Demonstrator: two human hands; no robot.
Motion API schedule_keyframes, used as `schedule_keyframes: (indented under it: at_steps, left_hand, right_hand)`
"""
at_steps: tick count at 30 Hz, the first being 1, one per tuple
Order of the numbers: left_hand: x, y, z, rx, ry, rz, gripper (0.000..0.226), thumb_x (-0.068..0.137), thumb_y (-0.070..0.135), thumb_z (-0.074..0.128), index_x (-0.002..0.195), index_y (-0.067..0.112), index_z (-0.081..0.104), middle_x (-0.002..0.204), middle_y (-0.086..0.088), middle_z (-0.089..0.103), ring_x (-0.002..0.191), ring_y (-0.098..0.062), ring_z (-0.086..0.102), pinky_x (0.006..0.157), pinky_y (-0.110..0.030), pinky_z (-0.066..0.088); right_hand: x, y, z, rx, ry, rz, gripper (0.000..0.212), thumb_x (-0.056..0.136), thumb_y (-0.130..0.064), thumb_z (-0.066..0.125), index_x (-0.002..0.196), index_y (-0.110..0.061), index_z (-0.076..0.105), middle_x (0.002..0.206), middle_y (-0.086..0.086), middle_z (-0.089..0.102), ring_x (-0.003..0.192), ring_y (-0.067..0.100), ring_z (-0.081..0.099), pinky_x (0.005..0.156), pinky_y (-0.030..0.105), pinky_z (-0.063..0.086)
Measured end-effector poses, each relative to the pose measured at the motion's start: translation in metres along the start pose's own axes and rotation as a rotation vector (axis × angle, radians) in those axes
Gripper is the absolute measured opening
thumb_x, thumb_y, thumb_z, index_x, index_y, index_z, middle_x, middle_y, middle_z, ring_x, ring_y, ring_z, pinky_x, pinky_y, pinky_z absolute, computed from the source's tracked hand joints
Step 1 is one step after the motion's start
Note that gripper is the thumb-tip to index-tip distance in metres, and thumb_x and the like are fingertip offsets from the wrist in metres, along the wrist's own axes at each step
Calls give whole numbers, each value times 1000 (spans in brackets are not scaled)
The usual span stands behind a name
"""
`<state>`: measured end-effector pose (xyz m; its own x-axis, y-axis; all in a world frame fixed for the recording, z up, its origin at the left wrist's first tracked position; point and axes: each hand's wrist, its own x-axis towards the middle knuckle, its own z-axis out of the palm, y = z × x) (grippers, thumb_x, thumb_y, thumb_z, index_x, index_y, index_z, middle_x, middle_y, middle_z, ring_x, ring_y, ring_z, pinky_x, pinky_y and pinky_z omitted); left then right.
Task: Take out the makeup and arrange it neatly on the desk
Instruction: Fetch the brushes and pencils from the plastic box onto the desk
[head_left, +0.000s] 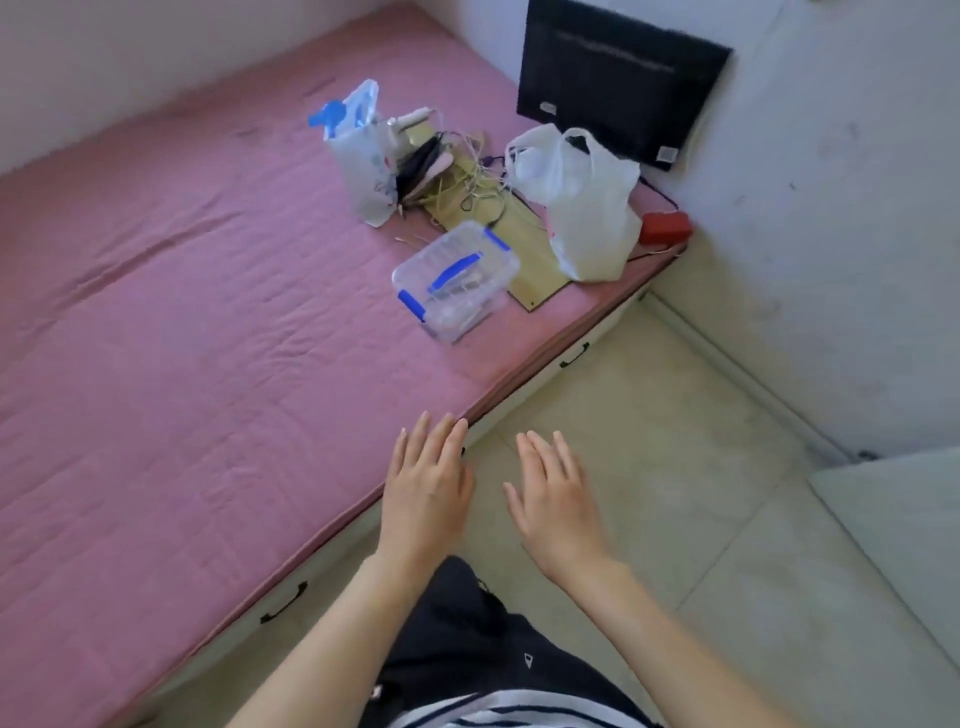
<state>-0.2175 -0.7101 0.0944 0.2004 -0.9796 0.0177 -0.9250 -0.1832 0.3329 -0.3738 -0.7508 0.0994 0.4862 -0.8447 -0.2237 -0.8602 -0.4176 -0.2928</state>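
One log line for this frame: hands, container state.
left hand: open, empty | right hand: open, empty | clear box: on bed, lid closed, untouched

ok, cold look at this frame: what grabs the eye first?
The pink mattress fills the left and centre. At its far right corner sits a cluster: a clear box with blue latches, a white plastic bag and tangled cables. Both hands, left hand and right hand, hover open and empty, bottom centre.

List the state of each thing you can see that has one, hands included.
Left hand: open, holds nothing.
Right hand: open, holds nothing.
Clear box: lid on, blue handle flat.
White plastic bag: upright, top loosely gathered.
Gift bag: upright, open.
Cables: tangled.
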Motion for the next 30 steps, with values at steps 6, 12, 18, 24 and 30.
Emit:
schedule_keyframes:
  at_steps: [6,12,18,24,30]
  left_hand:
    - [64,32,16,6,-83,142,45,90,17,62,133,8,53,139,-8,53,137,-31,38,113,-49,29]
    - [153,57,29,-6,-118,269,44,90,14,61,133,7,54,139,-9,52,137,-33,37,113,-50,29]
    - [257,67,27,-7,-138,332,41,92,14,59,132,6,54,137,-12,54,136,-33,38,110,-50,33]
    - [338,66,31,-2,-111,275,42,88,11,64,128,5,56,133,-12,57,132,-35,43,108,-52,37]
    - [384,54,37,-24,-65,98,34,86,9,65,119,5,61,123,-10,63,126,-34,49,103,-51,41]
  right_hand:
    - [22,41,-20,83,30,186,59,102,-39,31,152,-11,15,158,4,20,148,27,4,121,36,9]
    - [77,82,-45,93,87,301,59,102,-38,32,151,-10,17,156,6,25,147,29,8,120,39,13]
    - [165,113,-81,83,109,293,58,102,-36,33,150,-6,22,155,11,27,146,32,13,119,42,14]
    - [250,141,-109,47,93,232,57,102,-35,35,150,-6,23,154,12,28,146,33,13,118,43,15]
    - [321,157,-123,26,29,70,58,100,-32,42,147,-2,29,151,16,34,145,36,17,119,45,15]
